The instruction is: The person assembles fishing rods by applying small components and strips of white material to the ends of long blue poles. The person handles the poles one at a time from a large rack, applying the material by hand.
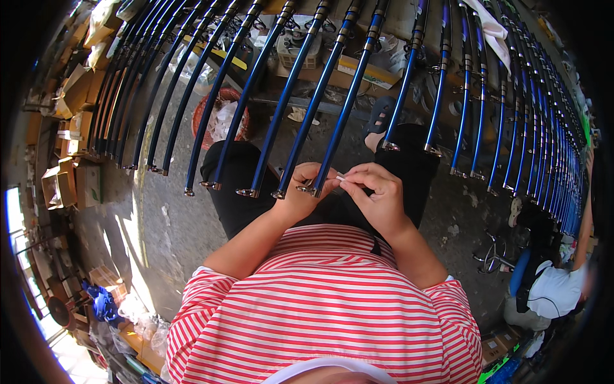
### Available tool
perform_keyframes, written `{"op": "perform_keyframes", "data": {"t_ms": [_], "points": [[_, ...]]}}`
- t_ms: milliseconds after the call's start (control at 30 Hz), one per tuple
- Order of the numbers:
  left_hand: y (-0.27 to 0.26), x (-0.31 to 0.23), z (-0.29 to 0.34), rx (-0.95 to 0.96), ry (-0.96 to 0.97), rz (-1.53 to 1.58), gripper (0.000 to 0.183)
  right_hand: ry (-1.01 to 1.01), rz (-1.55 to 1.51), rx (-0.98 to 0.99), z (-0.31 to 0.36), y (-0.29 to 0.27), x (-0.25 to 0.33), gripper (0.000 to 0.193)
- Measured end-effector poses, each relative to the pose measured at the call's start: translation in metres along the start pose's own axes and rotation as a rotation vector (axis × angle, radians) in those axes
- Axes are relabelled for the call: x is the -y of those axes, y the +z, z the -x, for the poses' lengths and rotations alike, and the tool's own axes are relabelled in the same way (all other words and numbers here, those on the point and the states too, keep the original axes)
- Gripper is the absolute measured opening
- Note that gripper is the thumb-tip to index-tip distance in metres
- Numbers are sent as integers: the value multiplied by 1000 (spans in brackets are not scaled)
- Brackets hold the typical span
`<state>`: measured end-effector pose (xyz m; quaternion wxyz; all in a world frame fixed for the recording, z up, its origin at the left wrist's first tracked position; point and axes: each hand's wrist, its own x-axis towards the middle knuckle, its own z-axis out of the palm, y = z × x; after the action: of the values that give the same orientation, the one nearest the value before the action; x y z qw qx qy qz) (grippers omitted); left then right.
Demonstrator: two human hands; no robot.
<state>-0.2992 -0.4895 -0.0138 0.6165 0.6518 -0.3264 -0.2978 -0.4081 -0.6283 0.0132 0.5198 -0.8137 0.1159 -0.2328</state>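
My left hand (297, 202) and my right hand (380, 193) meet in front of my lap, with fingertips pinched together. Between them is a small white strip (340, 178), too small to make out further; both hands seem to grip it. Right over my left hand comes the lower end of a blue fishing rod (344, 115), with a metal ring guide (306, 189) at its tip. Part of the left fingers is hidden behind this rod. Whether the fingers touch the rod, I cannot tell.
Many more blue fishing rods hang in a row left and right, such as this rod (272, 121). A red basket (242, 110) with white plastic stands beyond my knees. Cardboard boxes (61, 185) line the left side. At the far right sits another person (555, 288) in a white top.
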Motion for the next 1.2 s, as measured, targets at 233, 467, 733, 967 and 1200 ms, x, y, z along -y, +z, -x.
{"op": "perform_keyframes", "data": {"t_ms": [233,467,733,967,1200], "points": [[6,-24,-8,-64,-126,248,17,6,-88,-89,1,-3,8,10],[-6,-35,-49,203,-335,1163,47,-120,-368,49,-11,-16,34,13],[-3,-38,-48,310,-328,1348,29,-288,-293,68,-20,-8,37,16],[-3,-36,-43,285,-332,1361,32,-308,-360,120,-19,-4,37,16],[-5,-33,-43,290,-338,1347,30,-313,-354,144,-19,-4,37,15]]}}
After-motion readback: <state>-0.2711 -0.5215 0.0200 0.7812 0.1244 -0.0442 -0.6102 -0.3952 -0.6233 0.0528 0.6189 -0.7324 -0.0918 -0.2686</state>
